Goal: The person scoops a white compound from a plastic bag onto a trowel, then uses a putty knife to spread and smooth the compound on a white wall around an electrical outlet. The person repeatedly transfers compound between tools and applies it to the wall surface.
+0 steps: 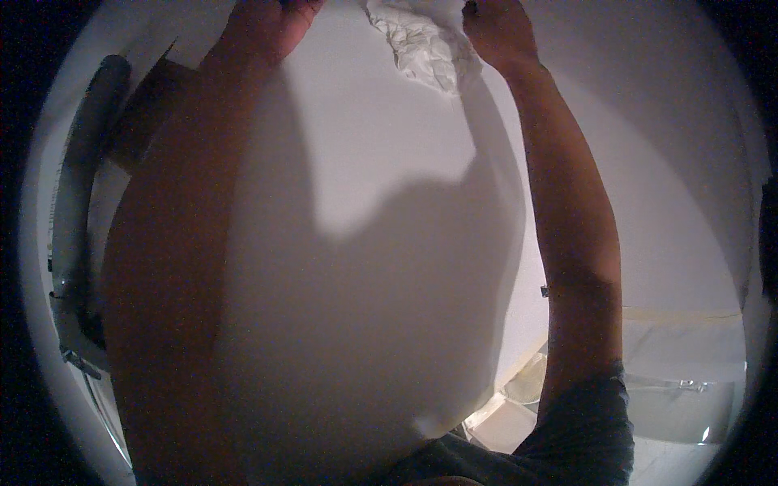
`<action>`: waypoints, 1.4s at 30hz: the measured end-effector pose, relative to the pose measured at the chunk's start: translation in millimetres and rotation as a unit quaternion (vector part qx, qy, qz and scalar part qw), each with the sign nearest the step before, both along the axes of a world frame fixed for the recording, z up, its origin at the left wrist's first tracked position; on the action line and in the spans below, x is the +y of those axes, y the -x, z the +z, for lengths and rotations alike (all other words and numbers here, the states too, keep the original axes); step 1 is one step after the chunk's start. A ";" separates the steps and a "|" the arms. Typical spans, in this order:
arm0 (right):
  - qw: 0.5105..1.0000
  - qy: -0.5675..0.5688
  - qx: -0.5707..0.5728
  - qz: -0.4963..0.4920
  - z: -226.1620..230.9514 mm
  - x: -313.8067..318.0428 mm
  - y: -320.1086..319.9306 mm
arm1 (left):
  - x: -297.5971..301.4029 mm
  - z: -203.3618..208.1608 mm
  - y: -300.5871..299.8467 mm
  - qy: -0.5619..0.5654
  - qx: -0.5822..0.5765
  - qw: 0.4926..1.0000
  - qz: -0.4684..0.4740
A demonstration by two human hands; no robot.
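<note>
Over shadowed white surface (389, 154): crumpled cloth (425, 53) | left hand (279, 28), right hand (501, 36): grips unclear | grey tube (77, 178) leftward

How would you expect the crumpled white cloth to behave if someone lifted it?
The crumpled white cloth would probably sag, given its many loose folds. It looks thin, so it is likely light. Its irregular, bunched shape makes rolling seem unlikely.

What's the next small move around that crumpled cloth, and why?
Probably ease the right hand inward onto the crumpled white cloth, since that hand is close beside it, while the left hand is clearly farther off. The picture's top edge crops both hands, so I can't tell whether either grips anything.
</note>
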State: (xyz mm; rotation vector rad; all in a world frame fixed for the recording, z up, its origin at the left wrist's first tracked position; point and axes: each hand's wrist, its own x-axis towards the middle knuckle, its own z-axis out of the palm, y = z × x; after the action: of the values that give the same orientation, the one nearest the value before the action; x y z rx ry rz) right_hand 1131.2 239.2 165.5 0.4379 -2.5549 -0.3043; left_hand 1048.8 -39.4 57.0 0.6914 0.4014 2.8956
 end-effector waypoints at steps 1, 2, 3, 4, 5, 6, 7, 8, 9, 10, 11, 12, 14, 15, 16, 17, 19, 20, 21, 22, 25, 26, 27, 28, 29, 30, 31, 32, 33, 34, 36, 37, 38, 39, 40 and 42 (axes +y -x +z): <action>0.999 -0.028 0.018 -0.035 8.1 3.4 -8.4 | 15.1 7.3 -0.8 -0.015 0.017 0.999 -0.027; 0.998 -0.035 0.033 -0.044 0.7 -8.5 -2.7 | 7.5 10.0 -2.5 -0.007 0.030 0.999 -0.029; 0.996 -0.042 0.048 -0.056 -4.1 -16.3 1.3 | 1.8 12.4 -4.2 -0.001 0.043 0.999 -0.033; 0.998 -0.032 0.034 -0.051 -6.0 -20.0 6.1 | -1.5 14.0 -6.4 0.007 0.031 0.999 -0.011; 0.998 -0.023 0.020 -0.048 -7.2 -22.7 11.9 | -2.7 14.5 -9.0 0.013 0.018 1.000 0.009; 0.999 -0.014 0.005 -0.046 -8.4 -26.0 14.7 | -3.2 15.2 -11.3 0.019 0.006 0.999 0.028; 0.998 -0.022 0.008 -0.051 -7.4 -30.0 14.9 | -3.9 19.1 -12.3 0.017 -0.009 1.000 0.019; 0.998 -0.031 0.010 -0.056 -8.0 -34.0 14.7 | -4.5 22.7 -13.3 0.015 -0.024 1.000 0.009; 0.997 -0.039 0.013 -0.062 -8.0 -37.3 14.7 | -5.5 24.0 -12.8 0.013 -0.039 0.999 -0.001; 0.998 -0.029 0.015 -0.049 -7.8 -40.3 14.9 | -6.9 24.5 -12.7 0.023 -0.034 0.999 0.001; 0.999 -0.019 0.016 -0.037 -9.0 -40.7 15.6 | -6.5 22.1 -10.3 0.033 -0.030 0.999 0.001; 1.000 -0.009 0.016 -0.025 -10.2 -41.1 16.5 | -6.5 19.8 -7.9 0.043 -0.026 0.999 0.001; 0.999 -0.014 0.008 -0.031 -5.2 -41.1 20.1 | -9.0 19.4 -3.9 0.054 0.003 0.998 -0.026; 0.999 -0.018 0.006 -0.034 -0.8 -41.3 21.7 | -10.7 21.2 -2.8 0.059 0.019 0.997 -0.039; 0.999 -0.018 0.009 -0.034 2.8 -42.7 22.4 | -11.9 23.7 -1.7 0.060 0.006 0.998 -0.030; 0.999 -0.013 0.006 -0.034 -2.8 -41.9 24.7 | -9.7 25.3 -5.4 0.065 -0.012 0.998 -0.022; 0.999 0.005 0.020 -0.026 -14.3 -41.1 25.9 | -5.6 26.2 -13.6 0.073 -0.034 0.997 -0.004; 0.999 0.018 0.036 -0.017 -21.5 -40.4 24.6 | -3.4 26.2 -18.6 0.076 -0.038 0.996 0.006; 0.998 0.031 0.054 -0.005 -22.2 -44.6 23.6 | -5.7 27.6 -19.8 0.078 -0.039 0.996 0.020; 0.998 0.037 0.043 -0.014 -21.1 -48.3 23.9 | -6.6 26.6 -17.4 0.067 -0.028 0.997 0.015; 0.998 0.049 0.013 -0.034 -19.0 -47.0 23.0 | 1.7 23.3 -12.0 0.041 -0.019 0.999 -0.011; 0.998 0.056 0.009 -0.024 -18.1 -50.2 25.4 | -2.1 26.8 -11.9 0.042 -0.030 0.999 -0.012; 0.998 0.062 0.004 -0.015 -17.5 -52.9 27.4 | -5.5 30.4 -12.9 0.043 -0.041 0.998 -0.015; 0.998 0.064 0.004 -0.016 -17.4 -55.3 29.2 | -9.6 29.2 -10.2 0.051 -0.022 0.998 -0.013; 0.998 0.062 0.003 -0.020 -18.8 -53.1 28.9 | -7.7 25.0 -7.7 0.058 -0.003 0.998 -0.014; 0.998 0.062 0.002 -0.023 -20.0 -51.5 28.8 | -6.1 21.7 -5.4 0.065 0.017 0.998 -0.014; 0.998 0.062 -0.001 -0.028 -20.9 -50.7 28.9 | -5.1 18.5 -3.7 0.076 0.008 0.997 0.001; 0.997 0.061 -0.004 -0.036 -20.6 -49.1 28.4 | -2.8 19.5 -6.9 0.085 -0.001 0.996 0.013; 0.997 0.061 -0.007 -0.042 -19.8 -49.2 28.0 | -1.9 21.2 -10.2 0.095 -0.009 0.995 0.026; 0.996 0.074 -0.017 -0.039 -19.2 -49.6 28.8 | -2.2 24.1 -13.4 0.094 -0.023 0.995 0.024; 0.994 0.098 -0.039 -0.040 -18.0 -46.6 25.3 | 4.4 26.6 -17.9 0.088 -0.053 0.995 0.014; 0.994 0.089 -0.037 -0.050 -18.4 -44.7 22.0 | 7.1 24.2 -16.9 0.080 -0.053 0.995 0.008; 0.994 0.080 -0.035 -0.060 -19.5 -41.9 17.4 | 10.3 20.1 -15.0 0.073 -0.054 0.996 0.002; 0.994 0.070 -0.033 -0.071 -20.2 -38.8 13.4 | 14.6 18.4 -15.8 0.064 -0.054 0.996 -0.006; 0.992 0.091 -0.041 -0.079 -18.6 -35.0 12.0 | 17.6 20.8 -17.4 0.065 -0.049 0.997 -0.004; 0.985 0.139 -0.058 -0.084 -17.0 -35.7 12.0 | 13.4 26.1 -20.3 0.073 -0.039 0.997 0.010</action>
State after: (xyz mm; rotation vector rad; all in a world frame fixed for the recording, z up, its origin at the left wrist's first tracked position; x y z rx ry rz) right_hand 1119.2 203.6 148.5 0.1382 -2.7016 0.0204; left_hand 1069.1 -26.0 83.1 0.5542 0.6065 2.8636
